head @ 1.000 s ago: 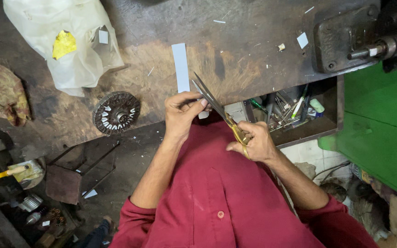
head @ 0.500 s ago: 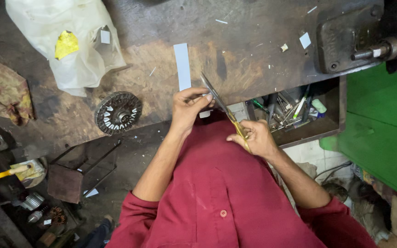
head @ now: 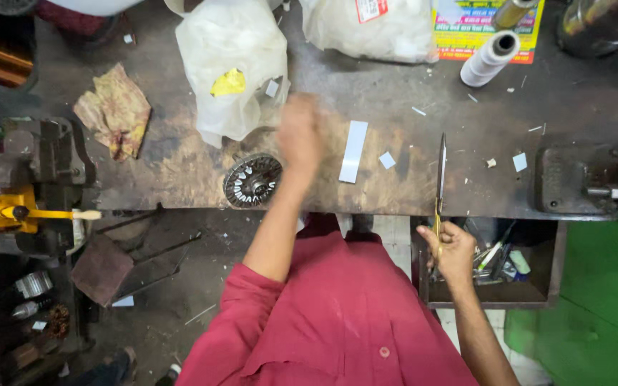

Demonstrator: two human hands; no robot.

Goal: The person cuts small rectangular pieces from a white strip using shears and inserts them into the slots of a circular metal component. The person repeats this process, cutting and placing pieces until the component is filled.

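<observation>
The right hand (head: 454, 251) gripped the yellow-handled metal scissors (head: 440, 179), whose blades lay on the worn dark workbench (head: 180, 168). The blurred left hand (head: 300, 134) hovered above the round finned metal rotor (head: 252, 180); its finger state could not be told. A white paper strip (head: 354, 151) lay between them.
</observation>
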